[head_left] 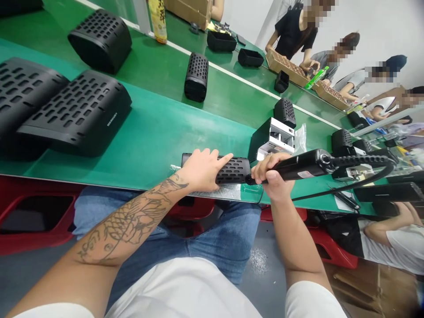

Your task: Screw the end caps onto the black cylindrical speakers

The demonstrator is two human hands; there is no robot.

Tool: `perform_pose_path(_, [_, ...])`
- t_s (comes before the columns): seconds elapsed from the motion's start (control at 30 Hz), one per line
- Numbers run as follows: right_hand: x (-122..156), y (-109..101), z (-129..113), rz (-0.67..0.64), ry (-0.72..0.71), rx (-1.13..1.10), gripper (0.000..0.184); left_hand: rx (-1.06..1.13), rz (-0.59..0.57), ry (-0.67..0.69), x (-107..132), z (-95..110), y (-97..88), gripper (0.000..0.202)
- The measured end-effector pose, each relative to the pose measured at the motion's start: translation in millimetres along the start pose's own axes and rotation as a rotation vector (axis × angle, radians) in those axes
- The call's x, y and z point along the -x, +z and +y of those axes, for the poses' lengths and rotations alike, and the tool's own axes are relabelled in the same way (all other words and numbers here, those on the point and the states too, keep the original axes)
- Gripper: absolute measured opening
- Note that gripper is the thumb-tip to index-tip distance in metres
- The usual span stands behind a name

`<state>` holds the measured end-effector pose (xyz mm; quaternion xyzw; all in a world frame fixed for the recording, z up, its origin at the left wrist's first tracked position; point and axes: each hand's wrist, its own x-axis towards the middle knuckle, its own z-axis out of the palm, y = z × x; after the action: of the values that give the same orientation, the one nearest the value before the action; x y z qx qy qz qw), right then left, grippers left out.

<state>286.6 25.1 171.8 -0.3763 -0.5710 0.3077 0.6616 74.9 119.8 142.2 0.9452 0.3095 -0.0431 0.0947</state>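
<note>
On the green bench mat in front of me lies a black speaker housing (pixel 235 169) with rows of slotted holes. My left hand (pixel 204 168) grips it from above, thumb on the near side and fingers over the far side. My right hand (pixel 274 179) is wrapped round a black electric screwdriver (pixel 300 165), held nearly level. Its tip end meets the right end of the housing; the exact contact point is too small to make out. From its back runs a coiled black cord (pixel 361 160). Under the housing lies clear bubble wrap (pixel 228 192).
Just beyond my right hand stands a black and silver screw feeder (pixel 273 137). More housings lie at left (pixel 82 110) and on the green conveyor belt (pixel 159 70). A yellow bottle (pixel 158 22) stands at the back. Co-workers (pixel 294 33) line the far side; another person's arm (pixel 391 225) is at right.
</note>
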Motion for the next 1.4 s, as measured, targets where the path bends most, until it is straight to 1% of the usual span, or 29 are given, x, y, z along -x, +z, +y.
perform_pose_path(0.1, [-0.6,-0.8,1.0,-0.019,0.026,0.007,0.054,0.001,-0.003,0.001,-1.4,0.0,-0.5,0.115])
perform_pose_path(0.2, [-1.6,-4.5,2.5,-0.022,0.043,-0.015,0.054,-0.001,-0.018,-0.005,-1.9,0.6,-3.4,0.114])
perform_pose_path(0.4, [0.3,-9.2,4.3,-0.147,0.064,-0.052,0.050,-0.031,-0.045,-0.005,-0.3,3.0,-8.2,0.112])
perform_pose_path(0.47, [0.7,-8.6,2.5,-0.128,0.087,-0.048,0.052,-0.048,-0.042,-0.001,0.3,3.0,-7.6,0.112])
perform_pose_path(0.53, [-1.5,-11.0,-1.0,-0.076,0.117,-0.021,0.057,-0.061,-0.038,0.002,0.8,2.5,-6.2,0.112])
perform_pose_path(0.6, [-8.2,-20.5,-4.8,0.050,0.093,0.025,0.057,-0.070,-0.032,0.006,1.2,2.2,-4.7,0.112])
perform_pose_path(0.67, [-19.7,-38.2,-5.7,0.257,-0.004,0.119,0.053,-0.073,-0.028,0.007,1.3,3.1,-3.6,0.112])
perform_pose_path(0.73, [-33.5,-61.0,-0.8,0.474,-0.134,0.250,0.052,-0.074,-0.022,0.003,1.3,4.8,-2.8,0.111])
perform_pose_path(0.77, [-39.8,-72.4,4.1,0.545,-0.181,0.307,0.054,-0.070,-0.019,0.001,1.4,5.6,-2.5,0.111])
perform_pose_path(0.8, [-45.1,-82.8,10.2,0.582,-0.205,0.346,0.057,-0.063,-0.016,-0.001,1.8,5.8,-2.3,0.111])
perform_pose_path(0.87, [-51.0,-98.9,23.6,0.589,-0.190,0.369,0.063,-0.037,-0.001,0.012,4.5,3.6,-1.9,0.111])
perform_pose_path(0.93, [-50.7,-107.7,34.0,0.565,-0.142,0.355,0.066,-0.011,0.037,0.041,10.4,-3.4,-1.8,0.113])
perform_pose_path(1.0, [-46.5,-109.9,36.7,0.547,-0.108,0.338,0.067,-0.006,0.077,0.061,19.2,-14.7,-1.8,0.115])
perform_pose_path(1.1, [-36.8,-101.1,23.8,0.501,-0.067,0.309,0.064,-0.015,0.086,0.031,32.6,-33.4,-0.7,0.115])
perform_pose_path(1.17, [-29.3,-85.9,7.8,0.463,-0.058,0.271,0.061,-0.001,0.063,0.006,38.4,-41.7,1.4,0.114])
perform_pose_path(1.23, [-21.2,-62.9,-8.2,0.410,-0.075,0.207,0.062,0.021,0.052,-0.004,40.8,-44.8,4.2,0.112])
perform_pose_path(1.3, [-13.5,-34.2,-19.2,0.326,-0.092,0.119,0.064,0.031,0.062,-0.009,41.1,-44.1,6.9,0.111])
perform_pose_path(1.4, [-5.6,10.2,-22.3,0.186,-0.115,-0.039,0.060,0.032,0.086,-0.020,40.8,-40.1,9.0,0.109])
